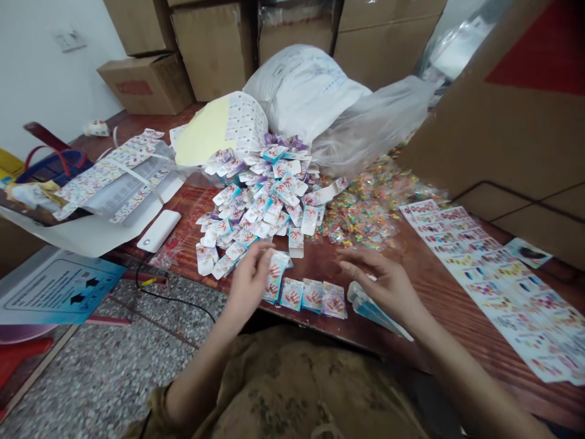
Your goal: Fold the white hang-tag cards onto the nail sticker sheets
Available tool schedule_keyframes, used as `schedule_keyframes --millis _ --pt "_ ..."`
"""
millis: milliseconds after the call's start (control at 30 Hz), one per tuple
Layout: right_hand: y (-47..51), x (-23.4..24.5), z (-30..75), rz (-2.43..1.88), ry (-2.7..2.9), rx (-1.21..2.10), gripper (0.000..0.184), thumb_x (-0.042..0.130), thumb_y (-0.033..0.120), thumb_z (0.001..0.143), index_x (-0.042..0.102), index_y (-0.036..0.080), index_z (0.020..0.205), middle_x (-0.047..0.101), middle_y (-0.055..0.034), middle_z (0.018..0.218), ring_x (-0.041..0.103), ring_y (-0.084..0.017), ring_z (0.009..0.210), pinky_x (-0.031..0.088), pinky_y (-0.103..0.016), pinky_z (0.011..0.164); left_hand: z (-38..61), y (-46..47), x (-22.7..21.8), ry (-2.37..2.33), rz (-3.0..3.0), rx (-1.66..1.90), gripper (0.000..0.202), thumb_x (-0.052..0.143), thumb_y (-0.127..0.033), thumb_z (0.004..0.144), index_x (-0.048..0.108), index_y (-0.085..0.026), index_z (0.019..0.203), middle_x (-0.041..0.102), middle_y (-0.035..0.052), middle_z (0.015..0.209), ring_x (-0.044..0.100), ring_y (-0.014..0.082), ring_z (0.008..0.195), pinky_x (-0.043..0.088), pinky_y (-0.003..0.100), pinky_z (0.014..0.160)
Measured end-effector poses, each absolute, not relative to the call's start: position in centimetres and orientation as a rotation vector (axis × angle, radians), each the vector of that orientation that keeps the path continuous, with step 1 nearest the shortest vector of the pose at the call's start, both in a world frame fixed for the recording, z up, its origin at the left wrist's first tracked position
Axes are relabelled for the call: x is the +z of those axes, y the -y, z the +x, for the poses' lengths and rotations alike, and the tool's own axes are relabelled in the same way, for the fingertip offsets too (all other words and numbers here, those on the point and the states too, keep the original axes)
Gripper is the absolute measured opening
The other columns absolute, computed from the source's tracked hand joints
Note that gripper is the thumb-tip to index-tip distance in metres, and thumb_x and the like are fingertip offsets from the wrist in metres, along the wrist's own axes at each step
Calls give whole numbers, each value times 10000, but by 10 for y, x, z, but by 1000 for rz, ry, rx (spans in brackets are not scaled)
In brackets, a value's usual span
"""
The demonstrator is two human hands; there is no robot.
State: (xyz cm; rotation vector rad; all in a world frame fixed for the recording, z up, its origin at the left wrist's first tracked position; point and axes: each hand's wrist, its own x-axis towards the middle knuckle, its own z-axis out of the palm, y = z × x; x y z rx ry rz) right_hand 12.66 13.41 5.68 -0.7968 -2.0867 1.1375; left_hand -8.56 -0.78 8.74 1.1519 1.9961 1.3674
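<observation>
My left hand [249, 277] is closed on a small printed box [276, 274] with a hand picture, near the table's front edge. Beside it lie flat printed packets [312, 296] in a row of several. My right hand [386, 283] hovers over a stack of thin, blue-edged cards or flat cartons [365, 308]. Its fingers are partly stretched and apart, with nothing visible in them. Just beyond both hands rises a heap of small white, blue and purple boxes [265, 207], many with flaps up. Small clear bags with colourful pieces [365, 213] spread to the right of the heap.
Sticker sheets [493, 286] cover the table's right side, beside a large cardboard carton [516, 140]. A white sack [301, 85] and a clear plastic bag [365, 128] stand behind the heap. A white power bank [159, 231] with a black cable lies at the left edge.
</observation>
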Motion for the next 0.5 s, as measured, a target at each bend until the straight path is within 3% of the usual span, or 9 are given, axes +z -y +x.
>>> schedule_keyframes --millis 67,167,333,433,500 --pt "-141 58 119 -717 2231 1019 232 589 379 906 718 211 1000 722 -81 952 678 -227 885 542 -369 812 -103 27 87 -2203 1135 1272 254 429 -377 959 590 -204 1054 566 -14 731 515 141 638 388 240 619" --pt "-148 59 94 -502 2457 920 218 529 266 932 700 227 1061 700 -84 985 666 -221 897 542 -368 802 -116 46 80 -2398 1111 1119 288 395 -386 971 586 -205 1087 485 -41 614 495 149 568 362 245 582" --pt "-152 49 36 -159 2757 841 533 587 65 816 556 218 1326 602 -116 1278 571 -250 1173 475 -404 979 -116 45 62 -2497 1172 983 264 370 -282 969 584 -185 1089 642 40 837 629 200 773 451 282 700" --pt "-152 38 17 -88 2903 779 614 595 61 809 483 198 1397 632 -123 1222 602 -254 1093 489 -390 923 -112 39 56 -2625 1239 829 266 370 -197 959 583 -163 1115 658 102 1018 651 239 927 475 319 788" --pt "-153 32 12 -89 2938 741 597 595 92 823 482 203 1398 658 -116 1155 619 -253 1026 497 -384 879 -109 36 55 -2729 1239 620 289 364 -173 960 578 -153 1154 640 131 1086 662 249 914 484 320 754"
